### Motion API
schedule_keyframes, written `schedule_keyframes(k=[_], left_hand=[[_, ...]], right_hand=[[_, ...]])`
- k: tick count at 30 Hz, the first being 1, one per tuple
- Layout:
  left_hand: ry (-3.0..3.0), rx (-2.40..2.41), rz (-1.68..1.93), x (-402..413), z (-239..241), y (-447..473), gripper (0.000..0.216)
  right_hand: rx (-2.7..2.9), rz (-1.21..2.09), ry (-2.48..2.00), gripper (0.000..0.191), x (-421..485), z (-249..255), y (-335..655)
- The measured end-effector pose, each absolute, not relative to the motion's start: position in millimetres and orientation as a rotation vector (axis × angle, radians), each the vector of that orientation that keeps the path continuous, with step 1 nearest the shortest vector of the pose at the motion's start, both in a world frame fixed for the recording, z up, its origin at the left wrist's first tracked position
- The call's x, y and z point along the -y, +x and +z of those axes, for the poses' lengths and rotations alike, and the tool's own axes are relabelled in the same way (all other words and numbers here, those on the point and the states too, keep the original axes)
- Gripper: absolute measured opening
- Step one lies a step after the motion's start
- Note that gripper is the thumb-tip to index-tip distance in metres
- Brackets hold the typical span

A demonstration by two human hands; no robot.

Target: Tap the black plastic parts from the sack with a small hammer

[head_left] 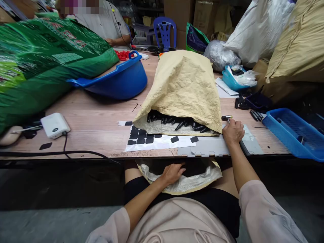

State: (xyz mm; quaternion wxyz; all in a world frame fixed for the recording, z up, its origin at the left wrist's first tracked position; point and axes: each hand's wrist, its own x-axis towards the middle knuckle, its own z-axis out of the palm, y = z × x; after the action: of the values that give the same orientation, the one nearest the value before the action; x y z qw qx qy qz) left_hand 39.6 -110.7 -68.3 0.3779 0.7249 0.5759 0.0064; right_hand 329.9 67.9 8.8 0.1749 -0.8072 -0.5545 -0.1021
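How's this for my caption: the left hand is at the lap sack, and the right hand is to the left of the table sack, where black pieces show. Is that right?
Not quite: the head view shows the right hand to the right of the table sack. The rest holds: left hand at the lap sack, black pieces showing in the table sack.

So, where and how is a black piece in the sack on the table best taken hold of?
Probably pinch a black piece by its near end, coming low from the front: the mouth of the sack opens that way, several ends point outward, and its upper side covers the rest.
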Motion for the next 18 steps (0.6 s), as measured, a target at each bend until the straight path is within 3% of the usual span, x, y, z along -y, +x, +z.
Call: schedule_keyframes(k=[5,10,14,18], left_hand=[[1.598,-1.652,-0.232,94.2,-74.8,42.5,0.049],[1.894,-1.347,-0.130,104.2,-27.1,41.7,0.044],[1.886,-1.169,0.205,83.6,21.5,37.6,0.025],[1.885,-1.775,0.802,20.6,34.3,32.1,0.023]], right_hand=[[1.569,-0.304,-2.285,0.042,-67.5,8.6,329.9],[1.568,-0.308,-2.299,0.041,-67.1,8.4,329.0],[1.566,-0.311,-2.318,0.041,-66.9,9.2,327.9],[1.578,-0.304,-2.319,0.042,-66.9,9.6,327.8]])
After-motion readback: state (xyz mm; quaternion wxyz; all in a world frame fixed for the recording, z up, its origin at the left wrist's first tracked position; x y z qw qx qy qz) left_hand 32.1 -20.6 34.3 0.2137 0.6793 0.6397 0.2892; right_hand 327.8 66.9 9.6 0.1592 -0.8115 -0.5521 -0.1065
